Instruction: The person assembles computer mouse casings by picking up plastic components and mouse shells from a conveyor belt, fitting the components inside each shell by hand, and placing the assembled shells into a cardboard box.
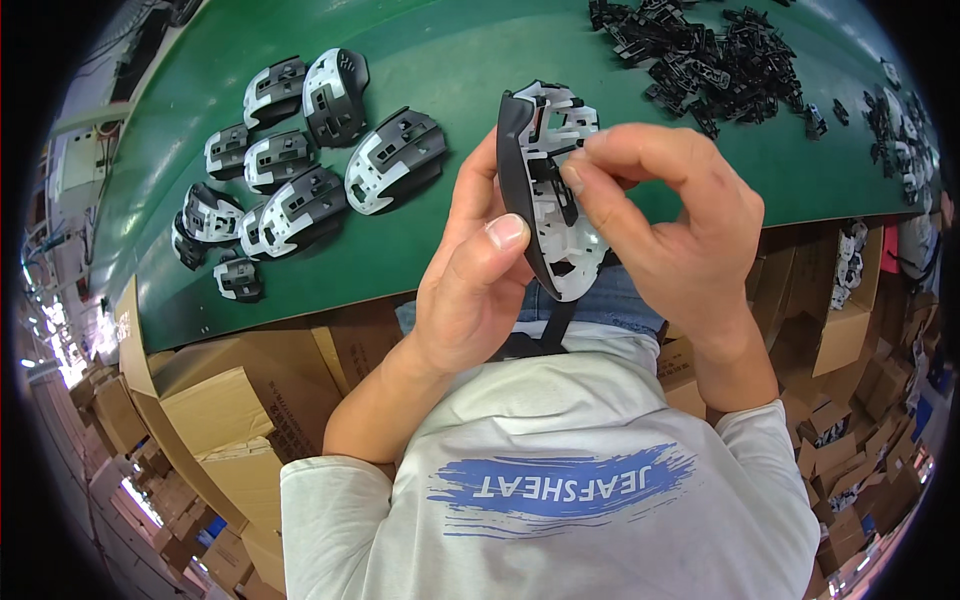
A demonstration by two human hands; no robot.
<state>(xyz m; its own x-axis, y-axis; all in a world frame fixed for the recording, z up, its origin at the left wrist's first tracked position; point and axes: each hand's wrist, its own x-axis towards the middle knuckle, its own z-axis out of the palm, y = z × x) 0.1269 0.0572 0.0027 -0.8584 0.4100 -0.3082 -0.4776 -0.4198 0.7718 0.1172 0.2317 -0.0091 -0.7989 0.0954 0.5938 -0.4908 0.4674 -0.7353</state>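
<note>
In front of my body, my left hand [473, 263] grips a curved plastic mouse shell [515, 185], black outside and white inside. The shell is tilted on its side, its ribbed hollow facing right. My left thumb presses on the black outer face. My right hand [672, 205] reaches to the open inner side, thumb and index finger pinched on a small black plastic clip [562, 190] that lies partly within the hollow. The fingertips hide part of the clip, so I cannot tell whether it is seated.
Several black-and-white shells [397, 160] lie on the green tabletop [440, 60] at the left. A heap of small black clips [710, 65] sits at the far right, with more white parts [905, 140] beyond. Cardboard boxes [235, 410] stand below the table's near edge on both sides.
</note>
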